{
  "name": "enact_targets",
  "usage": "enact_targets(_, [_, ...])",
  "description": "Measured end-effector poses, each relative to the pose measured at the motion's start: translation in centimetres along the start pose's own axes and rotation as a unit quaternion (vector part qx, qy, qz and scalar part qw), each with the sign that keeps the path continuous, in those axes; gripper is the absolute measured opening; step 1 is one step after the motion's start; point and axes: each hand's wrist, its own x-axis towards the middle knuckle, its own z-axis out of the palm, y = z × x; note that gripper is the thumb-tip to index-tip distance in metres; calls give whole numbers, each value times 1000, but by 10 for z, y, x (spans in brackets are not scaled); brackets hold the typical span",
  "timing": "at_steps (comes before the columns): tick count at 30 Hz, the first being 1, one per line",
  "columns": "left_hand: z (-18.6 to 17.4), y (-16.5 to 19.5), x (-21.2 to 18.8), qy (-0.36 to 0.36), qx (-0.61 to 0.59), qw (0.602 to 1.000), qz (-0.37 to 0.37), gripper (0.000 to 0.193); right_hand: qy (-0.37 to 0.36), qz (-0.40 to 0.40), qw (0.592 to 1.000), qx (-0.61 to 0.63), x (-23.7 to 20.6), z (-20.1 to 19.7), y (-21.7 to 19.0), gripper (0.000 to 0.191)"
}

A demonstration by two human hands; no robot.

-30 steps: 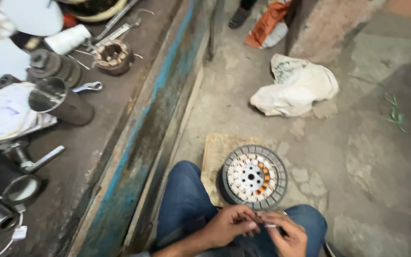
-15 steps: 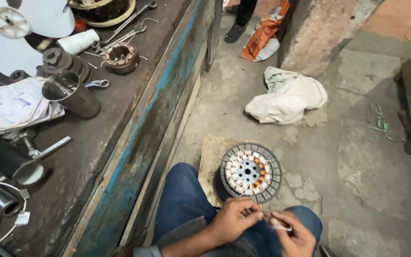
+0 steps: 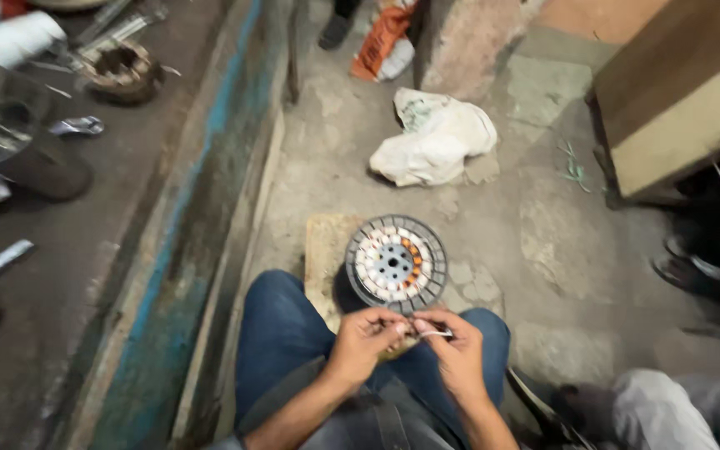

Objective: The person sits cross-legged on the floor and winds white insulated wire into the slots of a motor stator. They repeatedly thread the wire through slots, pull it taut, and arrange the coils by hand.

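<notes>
My left hand (image 3: pixel 362 340) and my right hand (image 3: pixel 458 350) meet above my knees, fingertips pinched together on a small pale strip (image 3: pixel 435 333) held between them. Just beyond them a round fan stator (image 3: pixel 396 263), with a dark outer ring and white and orange windings, stands on a worn wooden block (image 3: pixel 325 250) on the concrete floor. My blue jeans (image 3: pixel 281 333) fill the space under both hands.
A dirty workbench (image 3: pixel 85 217) with a blue-painted edge runs along the left, carrying a metal cup (image 3: pixel 10 133), another stator (image 3: pixel 118 71) and tools. A crumpled white cloth (image 3: pixel 435 137) lies on the floor. A wooden box (image 3: pixel 685 92) stands right; another person's knee (image 3: pixel 677 408) shows at bottom right.
The view has swung to the right, so the bench slid left and the wooden box and another person's leg came into sight. My hands stay pinched together near the stator.
</notes>
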Motion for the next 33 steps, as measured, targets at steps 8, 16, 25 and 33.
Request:
enact_targets(8, [3,-9,-5,30,78,996,-3,12,12,-16,1000,-8,-10,-4,10,14])
enact_targets(16, [7,-9,-1,-33,3,997,-77,11,34,3,999,36,4,-4,3,14])
enact_targets(25, [13,19,-8,64,203,972,99,12,41,110,965,234,17,2,-8,10])
enact_targets(33, [22,43,0,139,265,951,81,12,4,91,962,256,22,18,-24,9])
